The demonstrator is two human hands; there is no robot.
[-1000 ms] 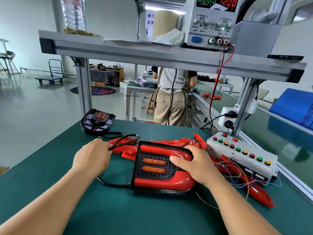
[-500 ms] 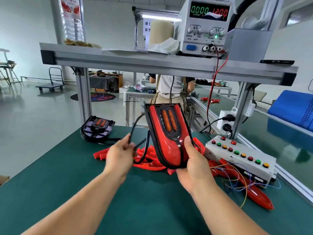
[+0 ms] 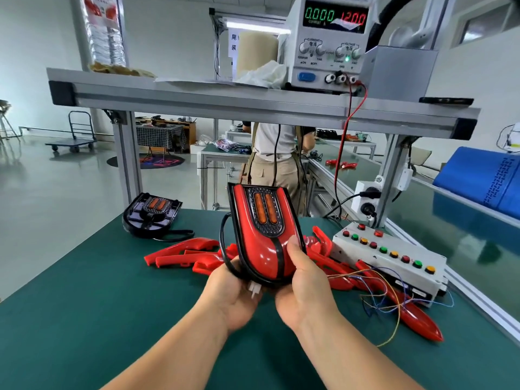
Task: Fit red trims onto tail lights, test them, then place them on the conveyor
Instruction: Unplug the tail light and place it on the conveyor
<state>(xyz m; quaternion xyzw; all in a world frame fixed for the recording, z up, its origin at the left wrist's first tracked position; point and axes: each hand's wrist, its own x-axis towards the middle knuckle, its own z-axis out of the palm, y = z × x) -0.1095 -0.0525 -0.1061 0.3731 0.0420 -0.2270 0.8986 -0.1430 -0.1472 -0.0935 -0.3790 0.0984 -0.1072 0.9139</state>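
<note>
Bench mat [image 3: 84, 305], dark green, runs from the near edge out to an aluminium frame. Past the hands lies a loose heap of red trims [image 3: 180, 251]. One long red trim [image 3: 416, 319] lies at the right, among thin coloured wires [image 3: 394, 302] trailing beside a white button box [image 3: 388, 260]. At the far left of the mat sits a second lamp unit [image 3: 152, 212], black, with no red trim fitted. Right of the bench runs the green conveyor [image 3: 455, 226], with a blue bundle [image 3: 484, 178] beyond it. The frame carries a shelf [image 3: 197, 99] bearing a power supply [image 3: 329, 43] that reads 0.000 and 12.00. Further off, a person [image 3: 275, 164] stands at another bench, and a platform trolley [image 3: 76, 136] is parked on the grey floor.

Both forearms come in from the near edge and meet above mid-mat. Left hand [image 3: 233, 294] is cupped palm-up, fingers curled under the load. Right hand [image 3: 306, 288] closes in from the right, thumb [image 3: 292, 246] laid up the front face.

The tail light [image 3: 261, 235], red trim fitted, is held upright clear of the mat, lens face toward the wearer, rounded end down between the two hands. Its lower edge sits in the left palm, where a white connector [image 3: 254, 289] shows. A black cable [image 3: 223, 249] loops up the left side. The right fingers pass behind the housing and are hidden.
</note>
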